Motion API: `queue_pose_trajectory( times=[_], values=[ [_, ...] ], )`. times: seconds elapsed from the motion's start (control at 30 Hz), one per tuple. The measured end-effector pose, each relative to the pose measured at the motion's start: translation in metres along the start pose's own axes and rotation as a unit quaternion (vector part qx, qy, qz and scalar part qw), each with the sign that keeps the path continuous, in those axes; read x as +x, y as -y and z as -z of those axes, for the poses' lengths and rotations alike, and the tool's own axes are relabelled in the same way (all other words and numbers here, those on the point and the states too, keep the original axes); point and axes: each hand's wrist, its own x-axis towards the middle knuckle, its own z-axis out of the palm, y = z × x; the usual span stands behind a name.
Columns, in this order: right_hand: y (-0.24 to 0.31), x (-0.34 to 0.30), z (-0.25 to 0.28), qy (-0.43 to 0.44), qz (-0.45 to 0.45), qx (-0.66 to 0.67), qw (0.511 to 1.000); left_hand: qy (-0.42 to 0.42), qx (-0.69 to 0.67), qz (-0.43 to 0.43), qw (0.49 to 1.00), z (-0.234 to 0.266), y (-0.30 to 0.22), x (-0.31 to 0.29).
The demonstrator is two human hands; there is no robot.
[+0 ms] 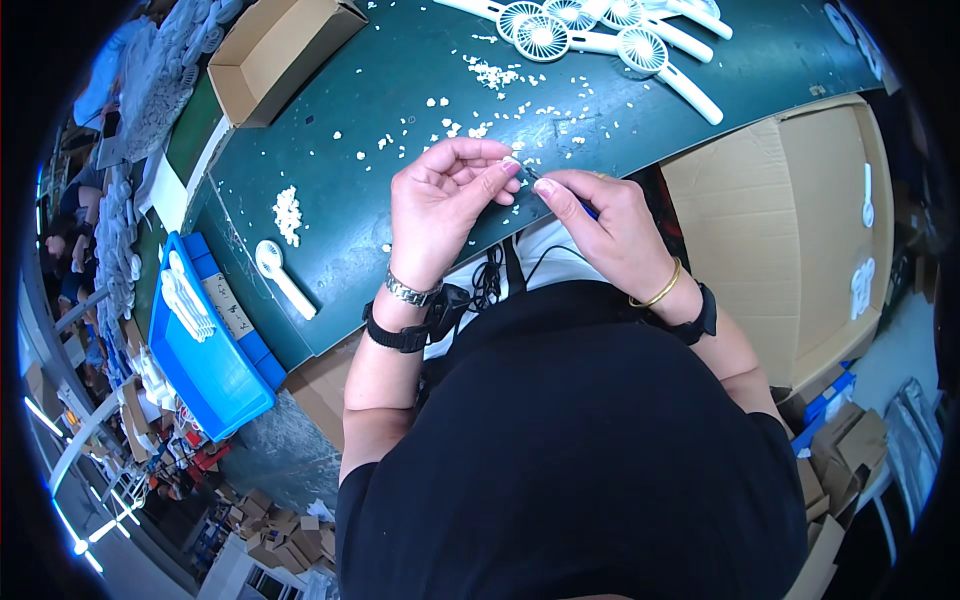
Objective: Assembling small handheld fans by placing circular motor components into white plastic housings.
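Observation:
Over the near edge of the green table, my two hands meet fingertip to fingertip. My left hand point(448, 200) is closed in a pinch, thumb against forefinger; what it grips is too small to make out. My right hand point(612, 222) is closed around a slim tool with a dark tip point(531, 173), and a bit of blue shows under its fingers. The tip points at the left fingertips. Small white plastic bits point(478, 131) lie scattered just beyond my hands, and a denser pile point(288, 215) lies to the left. A white handheld fan part point(284, 280) rests near the left corner.
Several white fan parts with round grilles point(642, 50) lie at the far side of the green table point(370, 95). An open cardboard box point(262, 62) stands far left. A blue bin point(215, 375) with white parts is at the left edge, and a large carton point(740, 200) at the right.

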Motion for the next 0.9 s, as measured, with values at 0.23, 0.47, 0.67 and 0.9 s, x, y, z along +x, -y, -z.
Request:
queue_pose_trajectory(
  times=[0.23, 0.47, 0.67, 0.9],
  values=[
    [-0.0007, -0.0002, 0.0011, -0.007, -0.027, 0.007, 1.0, -0.02, 0.052, -0.019, 0.998, 0.0041, -0.0017, 0.0011],
    [-0.0036, 0.0006, 0.0005, 0.0, 0.002, -0.034, 0.999, -0.013, 0.054, -0.023, 0.998, 0.0038, 0.0016, -0.0015],
    [-0.0021, 0.0006, 0.0006, -0.002, 0.018, -0.048, 0.999, -0.013, 0.083, -0.052, 0.995, 0.0024, 0.0013, -0.0017],
    [-0.0025, -0.0002, 0.0002, 0.008, -0.001, -0.029, 1.0, -0.004, 0.094, -0.04, 0.995, 0.0024, -0.001, -0.0028]
  ],
)
